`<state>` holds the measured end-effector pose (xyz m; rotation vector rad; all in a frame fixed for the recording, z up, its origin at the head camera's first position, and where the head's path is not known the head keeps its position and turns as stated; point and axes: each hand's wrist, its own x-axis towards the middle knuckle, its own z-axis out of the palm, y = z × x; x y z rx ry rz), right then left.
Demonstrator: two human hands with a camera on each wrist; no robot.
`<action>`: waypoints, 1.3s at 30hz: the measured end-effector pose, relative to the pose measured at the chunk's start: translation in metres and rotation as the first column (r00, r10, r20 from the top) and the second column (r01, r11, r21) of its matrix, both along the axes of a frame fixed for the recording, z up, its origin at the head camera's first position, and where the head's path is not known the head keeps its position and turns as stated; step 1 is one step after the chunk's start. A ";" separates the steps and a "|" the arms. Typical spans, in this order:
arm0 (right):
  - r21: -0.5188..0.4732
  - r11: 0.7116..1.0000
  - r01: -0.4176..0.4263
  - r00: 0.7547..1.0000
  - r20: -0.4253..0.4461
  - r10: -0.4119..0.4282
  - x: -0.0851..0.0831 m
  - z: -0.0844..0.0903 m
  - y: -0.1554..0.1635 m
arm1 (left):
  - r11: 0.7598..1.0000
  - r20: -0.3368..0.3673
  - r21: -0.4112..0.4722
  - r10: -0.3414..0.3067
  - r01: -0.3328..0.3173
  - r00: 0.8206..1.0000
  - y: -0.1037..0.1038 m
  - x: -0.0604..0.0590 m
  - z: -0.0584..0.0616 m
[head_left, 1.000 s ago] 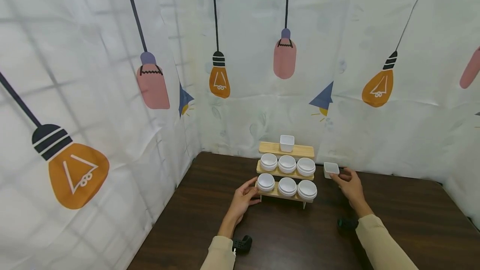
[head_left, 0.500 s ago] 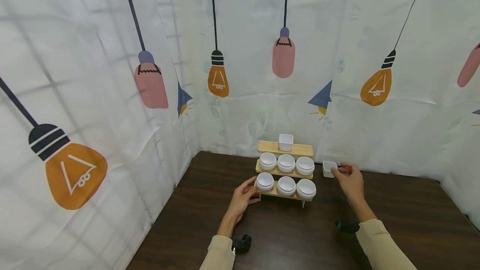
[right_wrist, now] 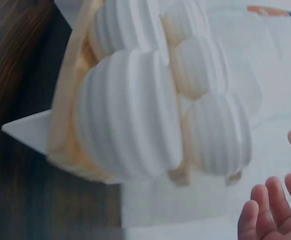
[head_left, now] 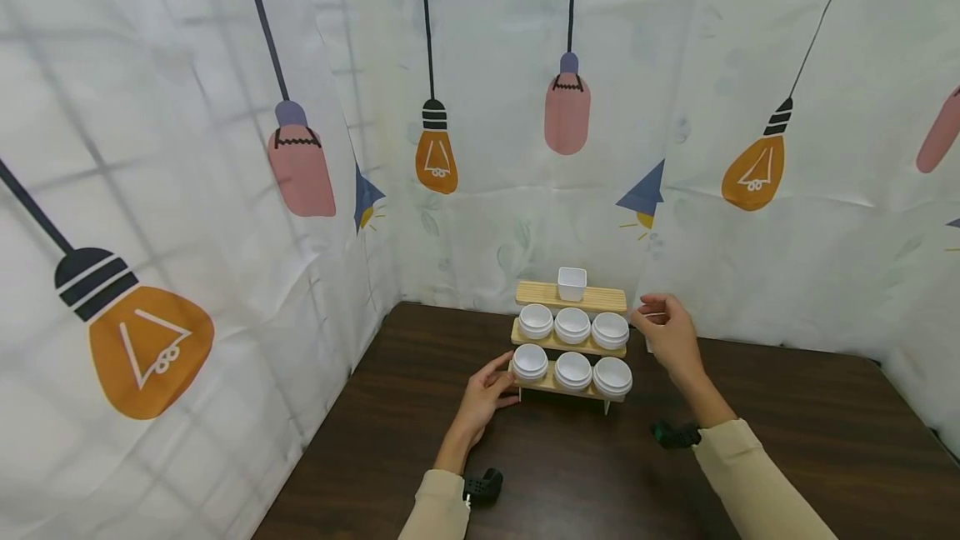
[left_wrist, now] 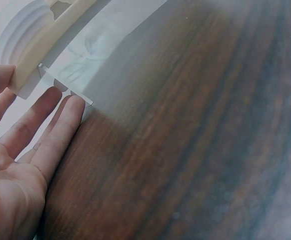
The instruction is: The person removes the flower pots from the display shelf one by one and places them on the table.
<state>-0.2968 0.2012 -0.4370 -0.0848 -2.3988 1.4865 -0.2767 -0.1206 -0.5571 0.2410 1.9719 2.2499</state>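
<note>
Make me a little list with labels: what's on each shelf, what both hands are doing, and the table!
Top shelf: one square white cup
Middle shelf: three ribbed round white bowls
Bottom shelf: three matching bowls
Left hand: holds the bottom shelf's left end
Right hand: just right of the shelves; can't tell whether it's holding anything
Table: dark brown wood grain

We see a pale wall covering (head_left: 495, 215) spread across the left and far sides, lightly creased, with a corner between them. Printed on it are orange bulbs (head_left: 153, 352) and pink lamps (head_left: 567, 115) on dark cords, blue lampshades (head_left: 642, 190) and faint leaves (head_left: 522, 233). On the left we notice a grey grid of shadowy lines (head_left: 82, 127). Below, our dark brown, wood-grained table (head_left: 570, 473) reaches almost to the far covering, its surface faintly shiny.
</note>
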 end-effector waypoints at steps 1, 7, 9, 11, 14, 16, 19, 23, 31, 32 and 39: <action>0.015 1.000 -0.021 1.000 0.000 0.021 -0.001 0.003 -0.003 | 1.000 0.000 0.000 -0.001 0.001 1.000 0.000 0.000 0.000; 0.077 0.991 -0.110 0.994 0.012 0.109 -0.007 0.016 -0.017 | 1.000 -0.002 0.004 -0.006 0.006 1.000 0.000 0.000 0.000; 0.082 0.988 -0.129 0.992 0.011 0.128 -0.011 0.019 -0.021 | 1.000 -0.002 0.003 -0.004 0.004 1.000 0.000 0.000 0.000; 0.081 0.986 -0.144 0.990 0.010 0.144 -0.015 0.021 -0.024 | 1.000 -0.003 0.000 -0.003 0.003 1.000 0.000 0.000 0.001; 0.079 0.983 -0.164 0.986 0.016 0.163 -0.022 0.022 -0.028 | 1.000 -0.007 -0.007 0.002 -0.002 1.000 0.001 0.001 0.001; 0.065 0.982 -0.179 0.984 0.028 0.178 -0.025 0.022 -0.031 | 1.000 -0.009 -0.011 0.008 -0.008 1.000 0.001 0.001 0.001; 0.045 0.978 -0.206 0.978 0.052 0.203 -0.030 0.023 -0.035 | 1.000 -0.013 -0.015 0.015 -0.015 1.000 0.001 0.001 0.001; 0.030 0.974 -0.226 0.972 0.073 0.223 -0.035 0.027 -0.041 | 1.000 -0.010 -0.015 0.015 -0.015 1.000 0.000 0.000 0.001; 0.018 0.971 -0.239 0.967 0.092 0.237 -0.043 0.030 -0.052 | 1.000 -0.009 -0.018 0.021 -0.022 1.000 0.000 0.001 0.001; 0.012 0.971 -0.238 0.967 0.096 0.236 -0.045 0.030 -0.052 | 1.000 -0.009 -0.019 0.021 -0.021 1.000 0.000 0.001 0.001; -0.045 0.978 -0.203 0.969 0.134 0.207 -0.050 0.032 -0.059 | 1.000 -0.011 -0.022 0.014 -0.014 1.000 0.000 0.001 0.000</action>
